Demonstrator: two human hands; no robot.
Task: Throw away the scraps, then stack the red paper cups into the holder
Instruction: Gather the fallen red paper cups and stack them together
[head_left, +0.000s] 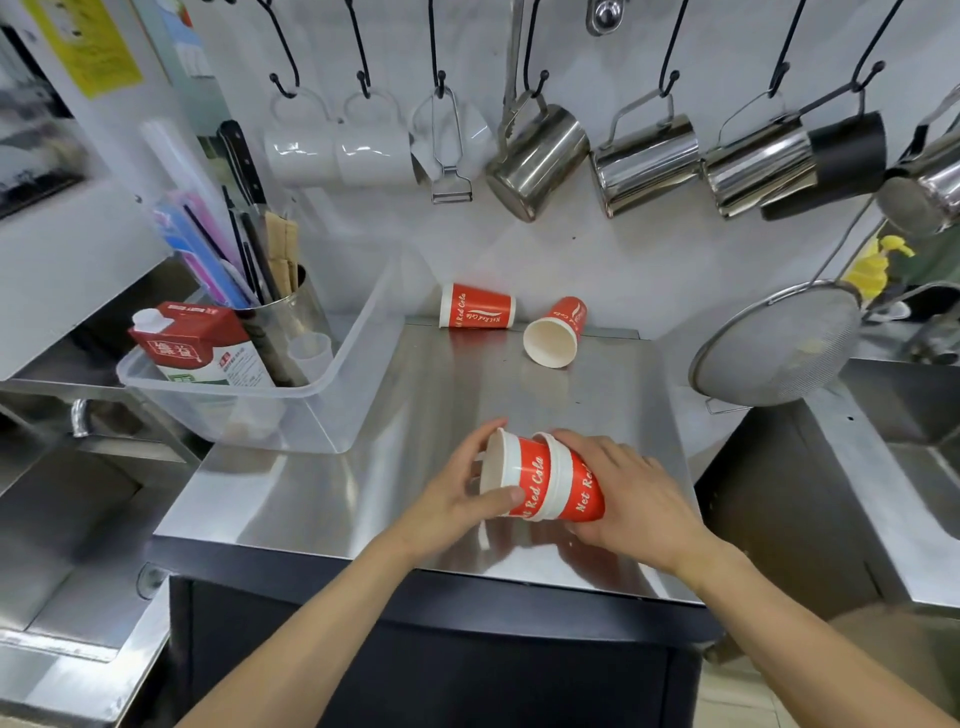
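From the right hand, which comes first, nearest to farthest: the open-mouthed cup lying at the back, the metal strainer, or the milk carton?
1. Open-mouthed cup, straight behind the right hand.
2. Metal strainer, hanging off to the right.
3. Milk carton, in the clear bin at far left.

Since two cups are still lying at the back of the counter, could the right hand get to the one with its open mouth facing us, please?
Probably yes, once freed: bare counter lies before that cup, but the right hand currently holds the nested cups.

Hanging steel jugs (644, 161), milk carton (200, 345)
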